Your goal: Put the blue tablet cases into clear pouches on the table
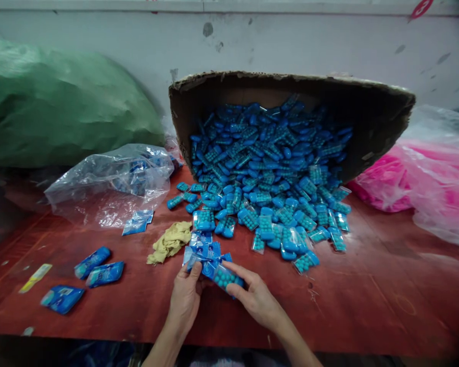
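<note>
My left hand (184, 298) pinches a small blue printed sachet (194, 260) at the near edge of the red table (367, 300). My right hand (257, 298) grips a clear case of teal beads (225, 278), held against that sachet. A small stack of flat blue sachets (204, 250) lies just beyond my fingers. Behind it, a tipped cardboard box (375, 122) spills a heap of blue bead cases (268, 173) onto the table.
A crumpled beige cloth (171, 242) lies left of the sachets. Three filled blue packets (87, 275) rest at the near left, by a yellow strip (35, 278). A clear plastic bag (110, 183), a green sack (57, 107) and pink bags (424, 178) flank the box.
</note>
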`<state>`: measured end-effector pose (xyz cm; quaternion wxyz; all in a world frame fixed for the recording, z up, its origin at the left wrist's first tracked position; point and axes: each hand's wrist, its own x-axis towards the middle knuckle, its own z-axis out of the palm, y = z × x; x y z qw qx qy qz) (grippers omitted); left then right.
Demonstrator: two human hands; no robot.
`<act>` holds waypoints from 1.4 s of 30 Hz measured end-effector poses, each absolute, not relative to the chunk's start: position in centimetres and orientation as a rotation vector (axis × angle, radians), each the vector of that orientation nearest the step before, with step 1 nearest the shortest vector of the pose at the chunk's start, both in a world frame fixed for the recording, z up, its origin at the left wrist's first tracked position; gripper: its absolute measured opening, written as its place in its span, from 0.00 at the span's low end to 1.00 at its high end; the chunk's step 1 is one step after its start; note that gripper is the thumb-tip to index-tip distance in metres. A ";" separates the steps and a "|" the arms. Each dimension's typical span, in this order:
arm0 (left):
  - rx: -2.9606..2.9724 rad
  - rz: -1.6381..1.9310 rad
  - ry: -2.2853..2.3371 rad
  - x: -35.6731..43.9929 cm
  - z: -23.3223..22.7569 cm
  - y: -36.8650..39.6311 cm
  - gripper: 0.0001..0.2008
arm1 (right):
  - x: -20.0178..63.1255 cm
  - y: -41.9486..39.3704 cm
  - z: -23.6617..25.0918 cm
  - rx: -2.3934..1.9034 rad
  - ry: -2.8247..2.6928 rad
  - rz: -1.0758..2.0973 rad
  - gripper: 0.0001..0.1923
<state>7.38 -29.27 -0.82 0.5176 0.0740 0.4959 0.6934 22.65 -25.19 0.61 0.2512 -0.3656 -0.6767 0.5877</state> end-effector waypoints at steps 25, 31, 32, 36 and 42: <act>-0.011 1.559 1.188 7.4 -0.8 -29.7 0.10 | 22.0 -25.7 0.3 -1.048 -1.714 1.408 0.19; -0.010 1.585 1.129 8.1 -0.6 -29.7 0.09 | 21.0 -26.9 -0.3 -1.049 -1.686 1.370 0.19; -0.004 1.587 1.128 8.0 -0.6 -29.7 0.09 | 21.0 -27.0 -0.4 -1.050 -1.714 1.355 0.19; 0.016 1.601 1.135 7.7 -0.6 -29.6 0.10 | 21.3 -27.1 -0.7 -1.033 -1.793 1.312 0.19; 0.094 1.616 1.172 7.6 0.0 -29.7 0.13 | 21.6 -26.5 -0.5 -0.910 -1.853 1.293 0.20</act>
